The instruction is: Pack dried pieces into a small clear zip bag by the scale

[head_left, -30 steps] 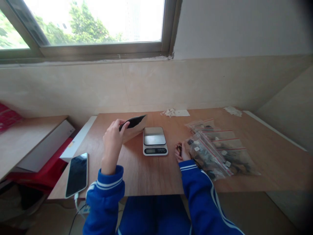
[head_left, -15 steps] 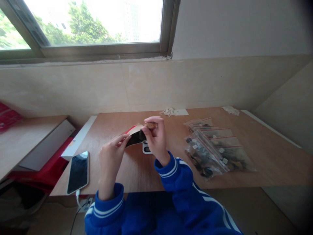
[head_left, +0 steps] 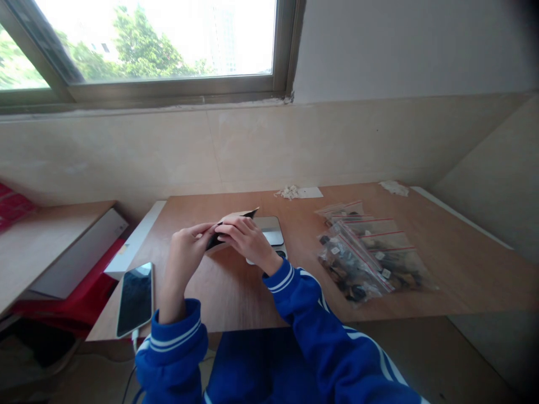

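Note:
My left hand (head_left: pixel 185 252) pinches the left end of a small open packet (head_left: pixel 214 242), dark inside with a beige outer side, held tilted above the table. My right hand (head_left: pixel 246 238) lies across the packet with its fingers curled together at the dark part, close to the left fingertips. Whether anything small is between those fingers is hidden. Partly behind my right hand, a small scale (head_left: pixel 273 233) with a shiny plate rests on the table.
Several clear zip bags (head_left: pixel 357 264) with dark and brown pieces lie at the right. A phone (head_left: pixel 135 300) with a cable plugged in is at the left edge. White scraps (head_left: pixel 289 192) and a white card (head_left: pixel 310 192) lie at the back of the wooden table (head_left: pixel 236 303).
My right hand has moved left and down onto the packet, and the brown piece it held is out of sight. The packet has turned, its red part is hidden, and more of the scale shows.

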Available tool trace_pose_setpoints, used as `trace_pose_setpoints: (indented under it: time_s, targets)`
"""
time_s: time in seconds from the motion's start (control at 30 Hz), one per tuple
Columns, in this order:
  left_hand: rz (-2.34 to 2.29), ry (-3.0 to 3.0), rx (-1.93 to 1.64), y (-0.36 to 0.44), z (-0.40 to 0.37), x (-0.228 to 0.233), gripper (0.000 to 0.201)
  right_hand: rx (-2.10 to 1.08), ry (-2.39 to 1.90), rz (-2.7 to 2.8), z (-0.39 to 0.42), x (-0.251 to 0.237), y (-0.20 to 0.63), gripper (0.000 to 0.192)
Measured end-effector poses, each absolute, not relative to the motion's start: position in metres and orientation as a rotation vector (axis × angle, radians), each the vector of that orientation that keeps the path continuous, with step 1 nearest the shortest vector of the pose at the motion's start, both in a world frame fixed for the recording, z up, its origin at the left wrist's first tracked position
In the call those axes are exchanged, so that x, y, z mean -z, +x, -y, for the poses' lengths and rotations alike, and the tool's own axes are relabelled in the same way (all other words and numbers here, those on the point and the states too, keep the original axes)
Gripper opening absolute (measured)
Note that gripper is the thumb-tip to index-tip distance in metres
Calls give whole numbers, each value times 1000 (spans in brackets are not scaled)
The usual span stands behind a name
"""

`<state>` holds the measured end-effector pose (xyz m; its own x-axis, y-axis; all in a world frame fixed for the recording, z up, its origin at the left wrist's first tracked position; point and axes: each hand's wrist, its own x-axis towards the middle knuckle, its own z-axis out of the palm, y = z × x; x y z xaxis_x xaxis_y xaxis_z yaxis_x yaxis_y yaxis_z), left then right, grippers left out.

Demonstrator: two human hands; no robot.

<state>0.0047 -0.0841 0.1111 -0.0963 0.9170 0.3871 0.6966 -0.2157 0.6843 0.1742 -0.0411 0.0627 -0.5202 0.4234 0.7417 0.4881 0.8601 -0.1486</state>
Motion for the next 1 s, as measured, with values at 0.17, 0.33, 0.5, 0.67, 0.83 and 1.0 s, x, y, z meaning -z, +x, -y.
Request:
trace_pose_setpoints:
  time_s: [0.17,0.33,0.5,0.67,0.83,1.0]
  targets:
    - [-1885,1854,-1223,7,81,-115,36,139,-872,2101,48,-68,182,31]
    - [-2121,1731,-1225,9,71,-119,39,95,-1077,1839,69,-60,224,23]
    - [-2044,1675,-1382,0,45,-112,37,145,-1458,1626,82,-11,311,24]
    - [-1937,1710,-1662,-6,33,-100,39,269,-2053,1362,112,39,395,33]
    - [-1804,1688,-1887,-6,36,-84,44,237,-2307,1190,149,71,436,42]
    - [-1745,1676,-2001,-7,43,-55,53,168,-2154,1242,159,75,442,60]
